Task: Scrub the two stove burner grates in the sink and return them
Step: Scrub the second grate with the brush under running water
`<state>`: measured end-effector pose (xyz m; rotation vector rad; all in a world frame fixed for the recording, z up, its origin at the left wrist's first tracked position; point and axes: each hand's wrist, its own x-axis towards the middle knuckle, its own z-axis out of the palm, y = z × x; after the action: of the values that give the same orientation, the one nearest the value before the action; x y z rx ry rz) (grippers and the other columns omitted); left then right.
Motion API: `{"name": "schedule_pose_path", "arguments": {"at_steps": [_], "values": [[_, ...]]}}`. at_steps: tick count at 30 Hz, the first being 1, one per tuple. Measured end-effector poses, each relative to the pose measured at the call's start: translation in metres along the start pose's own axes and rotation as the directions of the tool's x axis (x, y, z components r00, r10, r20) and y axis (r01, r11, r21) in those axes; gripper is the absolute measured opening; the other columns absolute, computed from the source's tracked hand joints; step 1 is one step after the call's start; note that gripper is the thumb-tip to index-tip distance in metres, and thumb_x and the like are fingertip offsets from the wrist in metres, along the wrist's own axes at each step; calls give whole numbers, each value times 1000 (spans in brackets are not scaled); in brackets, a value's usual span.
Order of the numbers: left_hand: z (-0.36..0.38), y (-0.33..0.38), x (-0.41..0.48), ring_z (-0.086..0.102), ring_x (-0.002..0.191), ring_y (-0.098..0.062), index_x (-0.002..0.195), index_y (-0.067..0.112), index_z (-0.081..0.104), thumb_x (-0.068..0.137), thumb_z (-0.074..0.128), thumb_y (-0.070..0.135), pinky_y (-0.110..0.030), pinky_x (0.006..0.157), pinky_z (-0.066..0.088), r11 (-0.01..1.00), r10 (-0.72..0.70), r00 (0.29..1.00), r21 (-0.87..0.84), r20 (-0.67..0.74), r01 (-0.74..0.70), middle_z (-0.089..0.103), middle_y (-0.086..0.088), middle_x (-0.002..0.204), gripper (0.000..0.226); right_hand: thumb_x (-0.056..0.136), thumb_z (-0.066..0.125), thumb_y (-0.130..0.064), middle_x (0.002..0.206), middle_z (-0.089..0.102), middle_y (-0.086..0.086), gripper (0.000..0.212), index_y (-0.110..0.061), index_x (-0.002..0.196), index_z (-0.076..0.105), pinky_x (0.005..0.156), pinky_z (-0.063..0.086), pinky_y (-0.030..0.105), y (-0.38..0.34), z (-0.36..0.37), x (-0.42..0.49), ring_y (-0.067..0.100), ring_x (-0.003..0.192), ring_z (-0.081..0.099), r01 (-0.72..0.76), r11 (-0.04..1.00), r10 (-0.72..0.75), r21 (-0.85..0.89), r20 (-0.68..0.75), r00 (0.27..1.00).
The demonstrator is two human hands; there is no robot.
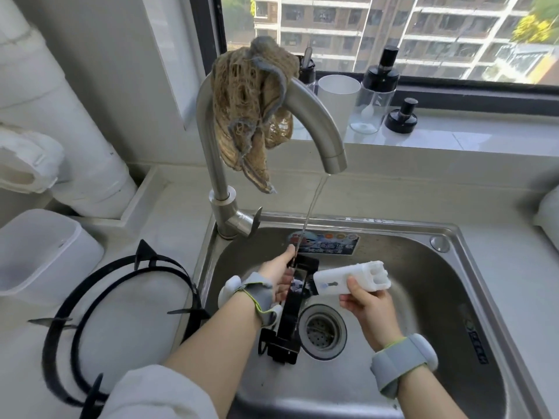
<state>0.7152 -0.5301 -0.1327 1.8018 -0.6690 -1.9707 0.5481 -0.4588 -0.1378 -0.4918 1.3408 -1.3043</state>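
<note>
Grip: left hand [273,279] holds grate [291,317] on edge | right hand [367,306] holds brush [348,278]

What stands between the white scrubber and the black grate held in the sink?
Nothing visible does. The right hand holds the white scrubber, whose end appears to touch the black grate, which the left hand holds under the thin stream of water.

The grate [291,313] I grip is black, my brush [348,278] white. The rag [254,95] is brown open mesh, grey trim.
</note>
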Motion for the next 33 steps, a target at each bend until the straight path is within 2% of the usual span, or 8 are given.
{"name": "schedule_pose_path", "arguments": {"at_steps": [2, 3, 12, 16, 18, 21, 27, 33], "values": [[-5, -2, -3, 43, 42, -12, 102, 12, 65, 80, 50, 68, -15, 40, 37, 999, 44, 998, 1, -32, -44, 57, -4, 60, 63, 85, 58, -1, 63, 62, 4, 6, -6, 86, 60, 47, 51, 21, -4, -6, 0, 10, 47, 57, 3, 1000, -3, 25, 0, 1000], [-7, -3, -6, 43, 44, -12, 84, 9, 64, 79, 52, 68, -16, 43, 39, 998, 59, 997, -1, -51, -59, 50, -1, 55, 61, 84, 58, -1, 64, 62, 5, 7, -7, 86, 60, 47, 52, 21, -6, -10, -1, 10, 48, 57, 10, 999, -10, 36, 0, 1000], [-19, -39, -17, 51, 62, -22, 66, 10, 56, 73, 58, 69, -26, 61, 42, 1000, 10, 992, 17, -124, -8, 54, -6, 67, 59, 76, 61, -3, 70, 64, 4, 11, -11, 84, 61, 51, 55, 23, -20, -15, -14, 12, 55, 60, 39, 999, -40, 27, 47, 998], [-14, -43, -17, 44, 50, -20, 58, 17, 63, 74, 56, 70, -26, 60, 35, 978, 178, 942, 154, -285, -139, 48, 0, 50, 56, 79, 62, -1, 74, 62, 7, 10, -10, 83, 62, 54, 55, 23, -19, 10, -12, 14, 57, 58, 55, 996, -45, -76, 124, 991], [-13, -42, -17, 42, 48, -21, 42, 20, 48, 75, 56, 68, -28, 60, 34, 960, 269, 919, 155, -289, -232, 44, 1, 44, 60, 72, 66, -8, 73, 64, 6, 13, -11, 84, 64, 55, 55, 24, -19, 17, -12, 14, 58, 59, 68, 997, -61, -41, 164, 985], [-12, -43, -16, 40, 57, -21, 48, 15, 40, 79, 59, 59, -30, 62, 32, 932, 361, 888, 136, -285, -336, 43, -4, 55, 57, 66, 65, -13, 72, 68, 2, 24, -13, 91, 65, 56, 55, 24, -20, 17, -16, 12, 58, 61, 103, 994, -105, 20, 212, 972], [-6, -49, -20, 50, 68, -20, 68, 15, 63, 88, 50, 20, -28, 63, 37, 913, 407, 868, 106, -286, -393, 58, -2, 67, 24, 67, 63, -7, 76, 68, 3, 33, -10, 100, 62, 57, 54, 25, -13, 9, -31, 15, 59, 59, 84, 996, -84, 10, 271, 959], [-7, -55, -22, 47, 75, -20, 72, 13, 52, 99, 32, 40, -31, 70, 32, 887, 462, 797, 230, -390, -402, 53, -1, 74, 42, 76, 71, 2, 76, 67, -6, 29, -20, 93, 67, 61, 50, 20, -34, 31, -24, 6, 66, 59, 315, 870, -110, -379, 473, 874]]}}
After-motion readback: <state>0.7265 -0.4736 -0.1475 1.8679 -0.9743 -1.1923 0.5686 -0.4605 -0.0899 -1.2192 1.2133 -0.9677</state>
